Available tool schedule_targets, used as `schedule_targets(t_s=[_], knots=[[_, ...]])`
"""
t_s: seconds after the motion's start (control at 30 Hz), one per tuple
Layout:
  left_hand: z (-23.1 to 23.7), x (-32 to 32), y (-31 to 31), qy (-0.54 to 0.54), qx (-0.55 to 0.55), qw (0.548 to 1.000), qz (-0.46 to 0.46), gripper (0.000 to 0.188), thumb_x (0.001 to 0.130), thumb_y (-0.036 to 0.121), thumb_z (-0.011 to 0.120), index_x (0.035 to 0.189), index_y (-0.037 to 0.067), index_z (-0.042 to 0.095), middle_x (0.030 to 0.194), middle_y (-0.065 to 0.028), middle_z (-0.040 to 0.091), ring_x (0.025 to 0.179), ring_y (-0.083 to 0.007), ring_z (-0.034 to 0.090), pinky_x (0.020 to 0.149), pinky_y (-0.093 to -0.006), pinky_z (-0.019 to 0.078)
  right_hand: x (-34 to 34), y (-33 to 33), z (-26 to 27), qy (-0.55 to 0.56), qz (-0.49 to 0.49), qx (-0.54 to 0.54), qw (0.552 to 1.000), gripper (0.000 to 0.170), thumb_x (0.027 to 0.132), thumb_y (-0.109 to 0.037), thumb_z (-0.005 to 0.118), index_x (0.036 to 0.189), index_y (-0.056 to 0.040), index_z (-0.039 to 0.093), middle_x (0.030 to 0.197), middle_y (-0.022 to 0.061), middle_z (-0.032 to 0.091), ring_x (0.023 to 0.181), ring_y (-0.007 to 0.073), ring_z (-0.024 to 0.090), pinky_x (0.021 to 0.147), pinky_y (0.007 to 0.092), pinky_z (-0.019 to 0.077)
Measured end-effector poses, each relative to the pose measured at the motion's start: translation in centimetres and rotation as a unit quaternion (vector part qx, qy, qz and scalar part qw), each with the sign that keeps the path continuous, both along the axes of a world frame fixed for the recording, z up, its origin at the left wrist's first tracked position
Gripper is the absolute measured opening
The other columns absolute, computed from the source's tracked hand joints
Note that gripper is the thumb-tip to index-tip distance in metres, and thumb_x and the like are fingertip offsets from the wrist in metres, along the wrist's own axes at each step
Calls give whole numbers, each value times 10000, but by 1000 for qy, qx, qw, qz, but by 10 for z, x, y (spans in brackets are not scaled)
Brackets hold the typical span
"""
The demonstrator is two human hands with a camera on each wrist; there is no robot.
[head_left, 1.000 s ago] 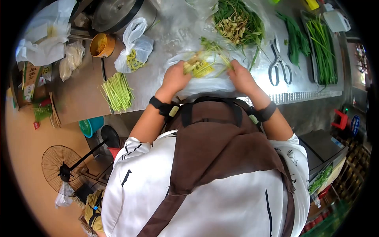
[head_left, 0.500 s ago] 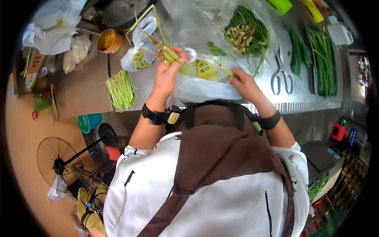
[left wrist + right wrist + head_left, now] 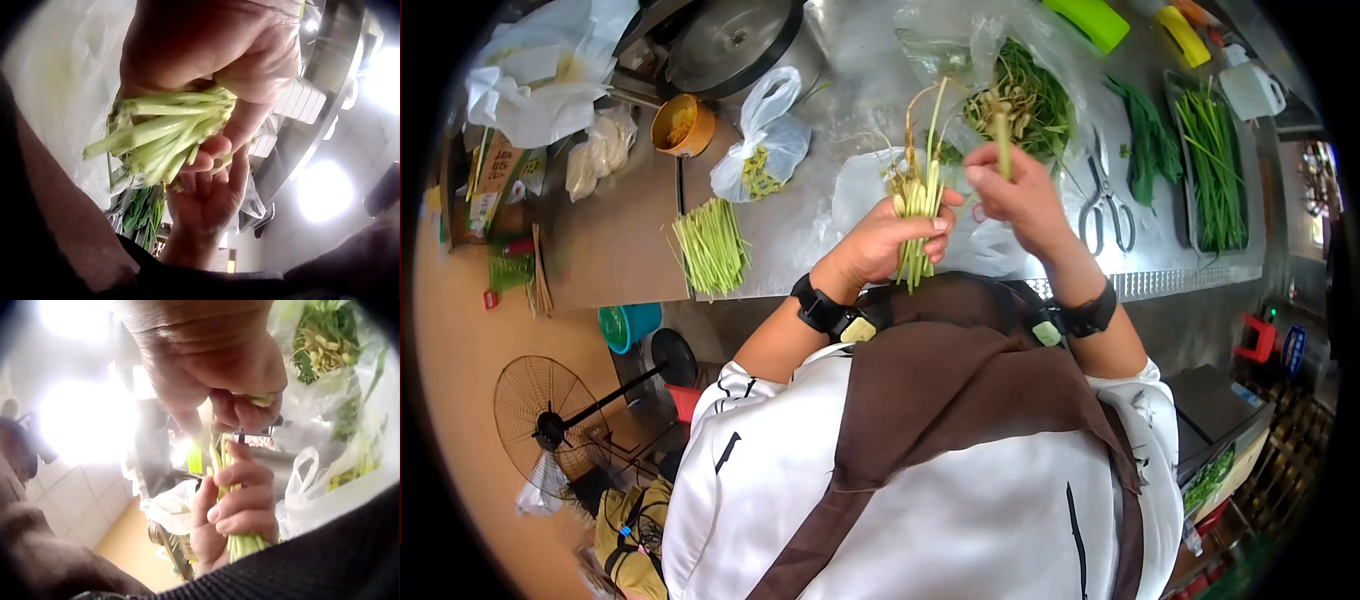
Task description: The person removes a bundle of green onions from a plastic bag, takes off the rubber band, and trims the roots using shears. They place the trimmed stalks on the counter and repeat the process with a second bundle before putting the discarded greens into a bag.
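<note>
My left hand (image 3: pixel 882 243) grips a bunch of pale green stems (image 3: pixel 918 222), thumb across them, with thin roots or sprigs sticking up above. In the left wrist view the cut ends of the stems (image 3: pixel 169 134) fan out of the palm. My right hand (image 3: pixel 1026 203) is raised just to the right and pinches a short stem (image 3: pixel 1003 145). The right wrist view shows the right fingers curled over a stem end (image 3: pixel 262 400), above the left hand (image 3: pixel 240 506). Beneath the hands lies a white plastic bag (image 3: pixel 985 248).
Leafy greens with roots (image 3: pixel 1040 100) fill a clear bag behind the right hand. Scissors (image 3: pixel 1106 205) and a tray of long green stalks (image 3: pixel 1215 170) lie right. On the left are a stem pile (image 3: pixel 711 247), a tied bag (image 3: pixel 764 150), an orange tub (image 3: pixel 683 125) and a lidded pot (image 3: pixel 735 45).
The left hand has moved right and down with its stems, now upright before the body. The right hand has risen, holding a stem. The two hands are closer together.
</note>
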State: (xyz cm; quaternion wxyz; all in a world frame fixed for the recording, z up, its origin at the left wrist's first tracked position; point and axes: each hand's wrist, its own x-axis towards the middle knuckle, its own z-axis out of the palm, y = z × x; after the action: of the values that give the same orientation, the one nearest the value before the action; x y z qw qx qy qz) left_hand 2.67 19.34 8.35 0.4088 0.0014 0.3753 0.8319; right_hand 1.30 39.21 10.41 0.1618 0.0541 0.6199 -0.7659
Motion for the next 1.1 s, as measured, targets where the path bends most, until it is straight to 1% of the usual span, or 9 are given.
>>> schedule_targets(t_s=[0.13, 0.27, 0.37, 0.47, 0.6, 0.7, 0.77, 0.9, 1.1], knots=[[-7, -3, 5, 33, -19, 999, -21, 296, 856, 65, 570, 1144, 38, 509, 899, -43, 527, 734, -137, 509, 672, -311, 445, -3, -24, -5, 29, 41, 38, 998, 178, 809, -133, 685, 834, -19, 550, 650, 6, 567, 548, 75, 546, 492, 226, 441], [-15, -1, 6, 28, -23, 999, -19, 285, 865, 71, 559, 1144, 39, 508, 934, -56, 545, 785, -156, 534, 720, -327, 463, -2, -25, 0, 14, 68, 93, 993, 169, 813, -127, 680, 833, -21, 549, 637, 5, 561, 538, 75, 540, 490, 227, 440], [-15, -2, 4, -23, 19, 999, -11, 290, 879, 81, 547, 1161, 32, 502, 1008, -87, 573, 882, -201, 579, 806, -369, 489, -1, -20, -6, 13, 30, 40, 999, 161, 832, -141, 656, 826, -22, 548, 673, 16, 572, 519, 64, 507, 472, 214, 412], [-10, -2, 3, -84, 16, 996, 7, 272, 881, 94, 558, 1140, 32, 501, 1072, -110, 586, 946, -238, 604, 852, -385, 501, -1, -18, -3, 25, -63, 6, 998, 124, 883, -125, 559, 943, -20, 534, 759, 35, 590, 503, 40, 415, 451, 202, 347], [-15, -1, 4, -77, 26, 996, 45, 301, 905, 98, 527, 1193, 22, 482, 1117, -125, 576, 1036, -253, 577, 919, -419, 476, 1, -11, -2, 39, -72, -21, 996, 152, 890, -114, 542, 998, -10, 519, 777, 39, 608, 554, 51, 457, 480, 220, 381], [-16, -2, 6, -53, 29, 995, 79, 301, 914, 90, 512, 1206, 27, 480, 1132, -106, 567, 1059, -240, 559, 929, -411, 463, 3, -13, -13, 43, -55, 24, 997, 166, 889, -139, 559, 971, 2, 531, 788, 41, 610, 606, 70, 492, 536, 233, 415], [-21, -2, 5, -38, 32, 995, 91, 295, 912, 78, 511, 1202, 33, 481, 1133, -93, 564, 1054, -230, 556, 918, -391, 462, 6, -21, -16, 39, 59, 114, 991, 198, 875, -165, 590, 941, 16, 543, 786, 34, 598, 670, 85, 523, 599, 245, 443], [-27, 1, 7, 6, -10, 994, 105, 348, 899, 48, 503, 1244, 38, 464, 1179, -77, 539, 1081, -205, 532, 929, -354, 436, 6, -29, -17, 69, 85, 211, 971, 239, 826, -153, 641, 972, 19, 561, 832, 73, 627, 738, 126, 553, 665, 292, 464], [-12, 1, 6, -34, 70, 990, 117, 432, 863, 18, 515, 1286, 35, 431, 1211, -88, 524, 1106, -207, 519, 963, -358, 410, 14, -36, -9, 137, -1, 177, 975, 208, 812, -159, 638, 966, -23, 598, 831, 108, 628, 755, 210, 608, 680, 334, 467]])
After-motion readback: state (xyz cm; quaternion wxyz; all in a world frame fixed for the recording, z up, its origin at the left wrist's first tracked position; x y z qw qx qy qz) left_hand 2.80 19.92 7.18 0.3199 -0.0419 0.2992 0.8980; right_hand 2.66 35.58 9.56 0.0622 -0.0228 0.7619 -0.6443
